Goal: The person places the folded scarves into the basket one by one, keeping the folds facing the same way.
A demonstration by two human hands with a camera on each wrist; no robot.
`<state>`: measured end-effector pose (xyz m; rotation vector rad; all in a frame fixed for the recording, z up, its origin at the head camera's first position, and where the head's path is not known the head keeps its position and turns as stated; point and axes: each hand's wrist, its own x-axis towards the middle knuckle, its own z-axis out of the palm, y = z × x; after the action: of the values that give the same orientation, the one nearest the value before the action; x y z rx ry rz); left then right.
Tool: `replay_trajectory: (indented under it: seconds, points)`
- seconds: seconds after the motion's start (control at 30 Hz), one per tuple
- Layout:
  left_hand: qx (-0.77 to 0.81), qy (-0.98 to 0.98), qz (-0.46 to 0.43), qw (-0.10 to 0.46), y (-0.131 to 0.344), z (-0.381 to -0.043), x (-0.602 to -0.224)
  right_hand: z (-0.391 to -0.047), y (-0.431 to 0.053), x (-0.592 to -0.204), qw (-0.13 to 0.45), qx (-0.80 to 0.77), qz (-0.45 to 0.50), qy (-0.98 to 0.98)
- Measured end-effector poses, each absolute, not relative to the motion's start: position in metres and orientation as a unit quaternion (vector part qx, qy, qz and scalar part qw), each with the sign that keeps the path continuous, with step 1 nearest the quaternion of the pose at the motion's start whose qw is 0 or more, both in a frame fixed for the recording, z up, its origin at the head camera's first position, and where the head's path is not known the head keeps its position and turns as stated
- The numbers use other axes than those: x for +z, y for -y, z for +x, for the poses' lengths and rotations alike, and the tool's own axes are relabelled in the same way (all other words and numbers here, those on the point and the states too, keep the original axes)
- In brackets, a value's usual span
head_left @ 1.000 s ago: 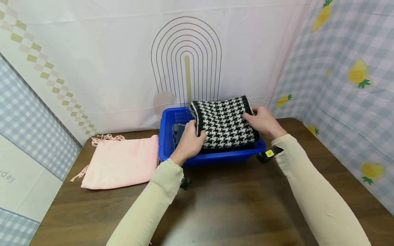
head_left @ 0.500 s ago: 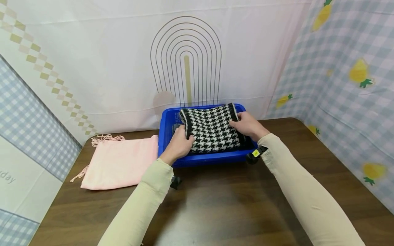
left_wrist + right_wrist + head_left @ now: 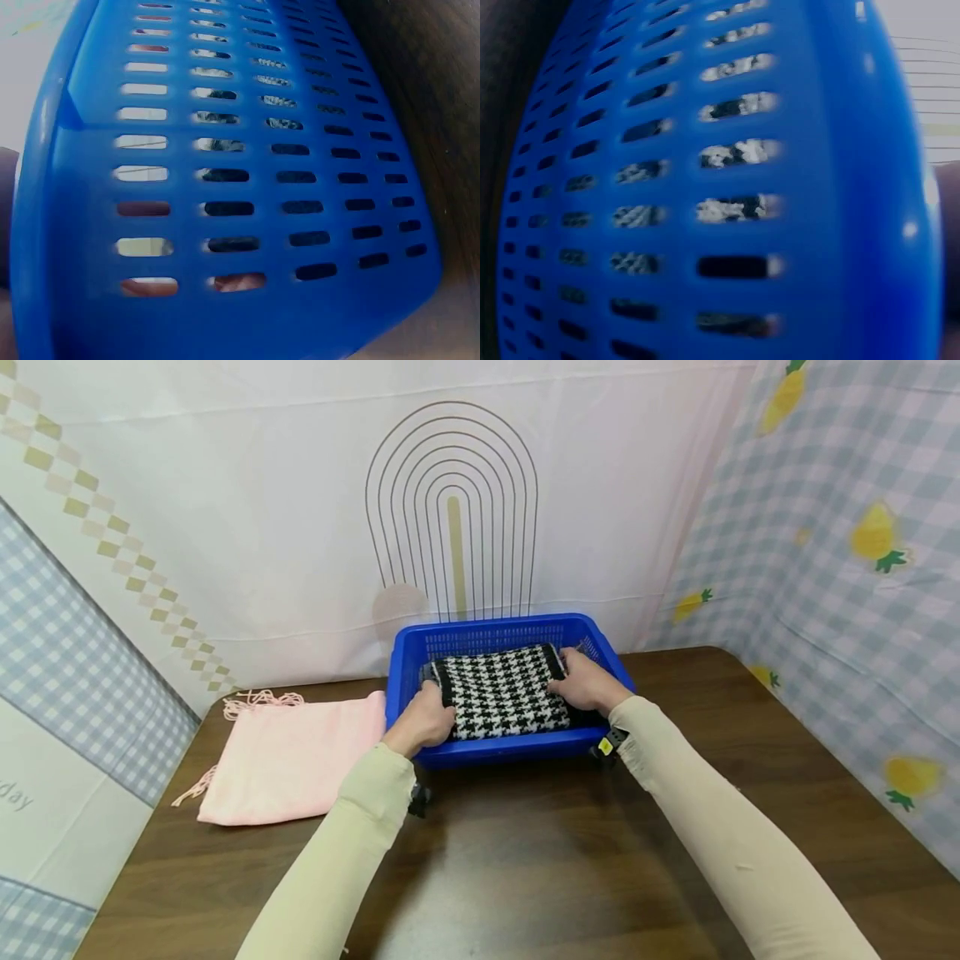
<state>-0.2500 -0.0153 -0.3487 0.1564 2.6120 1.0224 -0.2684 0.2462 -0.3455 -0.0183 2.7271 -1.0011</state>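
A folded black-and-white houndstooth scarf (image 3: 502, 693) lies inside a blue plastic basket (image 3: 525, 745). My left hand (image 3: 429, 717) grips its left edge, thumb on top. At the opposite edge, my right hand (image 3: 588, 683) pinches the cloth the same way. Both hands reach over the basket's front rim, and the fingers under the scarf are hidden. Dark greyish cloth shows a little at the scarf's left side. Slotted basket wall (image 3: 187, 322) fills the left wrist view, and basket wall (image 3: 810, 225) likewise fills the right wrist view, with houndstooth showing through the slots.
Left of the basket, close to its side, a folded pink fringed scarf (image 3: 296, 760) lies on the brown wooden table (image 3: 525, 860). A white patterned curtain (image 3: 285, 527) hangs right behind the basket. Checked cloth with pineapples (image 3: 840, 610) hangs along the right side.
Both hands have carried the houndstooth scarf left and down, from above the basket to inside it. The basket's back rim now shows. The pink scarf has stayed put.
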Motion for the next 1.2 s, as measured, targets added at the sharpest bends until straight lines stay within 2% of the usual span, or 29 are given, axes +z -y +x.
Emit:
replay_trajectory:
  seconds: [0.37, 0.5, 0.83, 1.0, 1.2]
  points:
    - [0.282, -0.939, 0.007, 0.199, 0.011, -0.260, -0.348, -0.260, -0.246, -0.347, 0.164, -0.227, -0.042, -0.959]
    - [0.263, -0.946, 0.009, 0.190, 0.008, -0.263, -0.351, -0.259, -0.249, -0.349, 0.175, -0.221, -0.058, -0.958]
    - [0.229, -0.959, 0.026, 0.164, 0.008, -0.257, -0.350, -0.255, -0.249, -0.354, 0.149, -0.224, -0.059, -0.961]
    - [0.263, -0.957, 0.042, 0.113, 0.012, -0.247, -0.349, -0.248, -0.245, -0.349, 0.104, -0.225, -0.041, -0.968]
    - [0.317, -0.943, 0.102, -0.021, 0.021, -0.232, -0.349, -0.236, -0.236, -0.341, 0.031, -0.261, -0.032, -0.964]
